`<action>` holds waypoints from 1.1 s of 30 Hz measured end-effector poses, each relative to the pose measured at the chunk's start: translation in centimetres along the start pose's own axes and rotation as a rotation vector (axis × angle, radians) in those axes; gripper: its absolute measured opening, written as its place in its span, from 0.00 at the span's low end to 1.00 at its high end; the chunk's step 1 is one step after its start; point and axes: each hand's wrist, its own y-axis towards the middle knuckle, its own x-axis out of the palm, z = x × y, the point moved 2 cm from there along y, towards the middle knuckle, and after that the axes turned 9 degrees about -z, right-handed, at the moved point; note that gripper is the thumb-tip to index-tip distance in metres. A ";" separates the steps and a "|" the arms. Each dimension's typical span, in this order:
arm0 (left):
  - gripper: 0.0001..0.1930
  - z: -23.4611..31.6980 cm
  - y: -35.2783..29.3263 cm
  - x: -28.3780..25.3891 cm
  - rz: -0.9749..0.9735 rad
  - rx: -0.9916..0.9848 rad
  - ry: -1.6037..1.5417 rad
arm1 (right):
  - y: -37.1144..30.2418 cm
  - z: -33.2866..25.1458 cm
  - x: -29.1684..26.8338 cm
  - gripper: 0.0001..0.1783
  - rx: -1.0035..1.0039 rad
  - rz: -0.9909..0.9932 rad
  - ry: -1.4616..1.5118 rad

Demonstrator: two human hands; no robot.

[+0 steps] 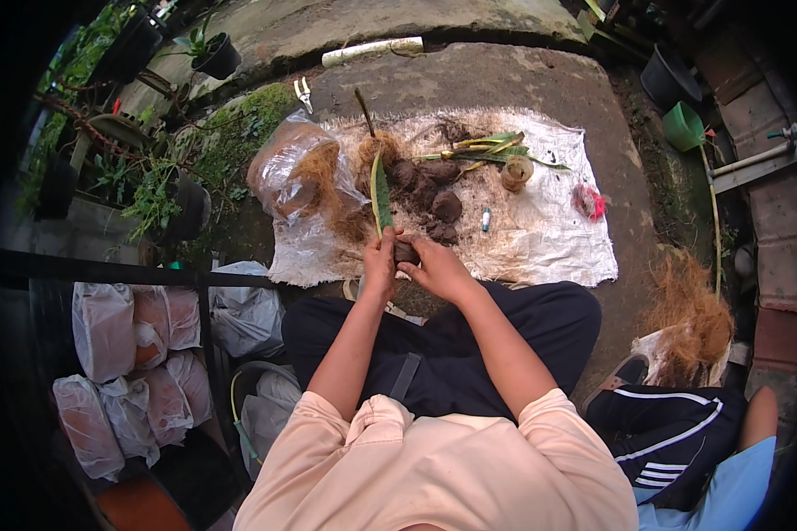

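My left hand (379,265) pinches the base of an upright snake plant leaf (380,195), green with yellow edges. My right hand (443,273) is closed around a dark ball of soil (406,253) at the leaf's foot. Both hands meet above my crossed legs, at the near edge of a white woven sack (553,243). Just beyond them lie several dark soil clumps (423,188). A fibre-covered ball (376,149) with a dark stem stands behind. To the left, brown coconut fibre (323,181) spills beside a clear plastic bag (279,159).
Cut leaves (496,146), a twine roll (516,173), a small white-and-teal tube (486,219) and a red bundle (587,203) lie on the sack. Pruners (304,94) lie beyond it. Wrapped pots (106,332) fill a rack at left. Another person's leg (664,434) is at lower right.
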 end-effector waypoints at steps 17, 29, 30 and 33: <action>0.16 0.9 -0.6 0.6 -0.087 -0.024 -0.094 | -0.3 -0.1 0.6 0.18 0.243 0.063 -0.142; 0.13 2.2 -0.9 1.4 -0.027 0.171 0.010 | -0.6 -0.2 1.5 0.17 0.069 0.265 -0.191; 0.13 2.5 -1.0 1.4 -0.033 0.184 0.023 | -0.6 -0.3 1.6 0.17 0.043 0.283 -0.186; 0.12 2.8 -1.1 1.3 -0.029 0.172 -0.012 | -0.6 -0.6 1.6 0.18 0.026 0.303 -0.140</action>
